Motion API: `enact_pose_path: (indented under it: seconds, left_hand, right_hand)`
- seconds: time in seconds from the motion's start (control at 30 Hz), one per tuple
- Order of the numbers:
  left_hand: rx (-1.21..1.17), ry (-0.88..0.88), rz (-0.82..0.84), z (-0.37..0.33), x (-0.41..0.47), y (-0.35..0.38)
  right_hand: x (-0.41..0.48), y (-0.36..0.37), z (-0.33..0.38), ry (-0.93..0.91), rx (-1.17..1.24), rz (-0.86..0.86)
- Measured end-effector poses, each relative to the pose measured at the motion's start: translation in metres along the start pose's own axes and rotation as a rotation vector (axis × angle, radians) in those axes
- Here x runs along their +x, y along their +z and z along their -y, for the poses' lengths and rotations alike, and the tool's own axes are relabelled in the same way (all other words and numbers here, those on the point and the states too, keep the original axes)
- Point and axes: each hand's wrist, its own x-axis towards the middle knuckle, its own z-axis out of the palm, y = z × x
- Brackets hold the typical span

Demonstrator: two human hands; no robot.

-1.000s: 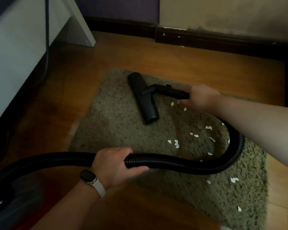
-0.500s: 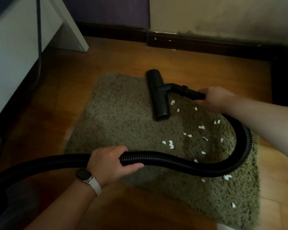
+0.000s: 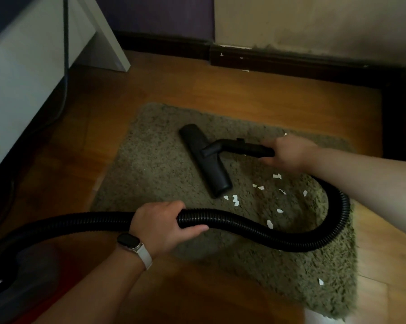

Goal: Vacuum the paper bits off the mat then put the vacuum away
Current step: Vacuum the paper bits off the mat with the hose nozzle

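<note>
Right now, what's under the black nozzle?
The nozzle lies on the green mat. White paper bits show just past its near end. Any bits beneath it are covered, so I cannot tell.

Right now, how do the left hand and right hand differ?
The left hand holds the black ribbed flexible vacuum hose; the right hand holds the smooth black rigid wand behind the flat black floor nozzle.
The left hand's wrist carries a dark smartwatch on a white strap; the right hand's wrist is bare.
Shared: both curl round vacuum parts.
</note>
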Motion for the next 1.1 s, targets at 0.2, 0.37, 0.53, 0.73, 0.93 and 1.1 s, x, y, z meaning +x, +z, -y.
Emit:
enact_pose_path:
  seconds: [0.2, 0.37, 0.53, 0.73, 0.93, 1.1]
  left_hand:
    - [0.032, 0.028, 0.043, -0.005, 0.006, 0.006]
    - [0.028, 0.012, 0.063, -0.012, 0.017, 0.008]
    - [0.041, 0.004, 0.138, -0.026, 0.027, 0.005]
    - [0.012, 0.078, 0.056, -0.035, 0.025, 0.013]
    - [0.026, 0.114, 0.122, -0.034, 0.020, 0.012]
    - [0.040, 0.125, 0.182, -0.035, 0.015, 0.010]
  right_hand:
    - [-0.025, -0.003, -0.046, 0.161, 0.043, -0.040]
    - [-0.051, 0.007, -0.091, 0.262, 0.129, -0.041]
    - [-0.062, 0.013, -0.111, 0.297, 0.154, -0.031]
    - [-0.063, 0.014, -0.101, 0.245, 0.145, -0.029]
    - [-0.053, 0.016, -0.049, 0.105, 0.045, 0.013]
    - [-0.045, 0.020, -0.025, 0.028, -0.023, 0.032]
